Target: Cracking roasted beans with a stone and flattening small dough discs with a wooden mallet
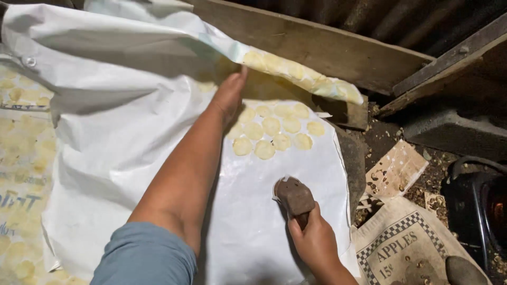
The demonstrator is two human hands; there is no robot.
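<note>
My left hand reaches far forward and lies flat on a white plastic sheet, next to a folded-up flap whose underside carries pale yellow round discs. Several more yellow discs lie in rows on the sheet just right of that hand. Near the bottom, my right hand grips a brown flat-faced tool that rests on the sheet below the discs.
A wooden plank runs behind the sheet. To the right are a printed sack, a cardboard scrap, a concrete block and a dark pot. Another disc-covered sheet lies at left.
</note>
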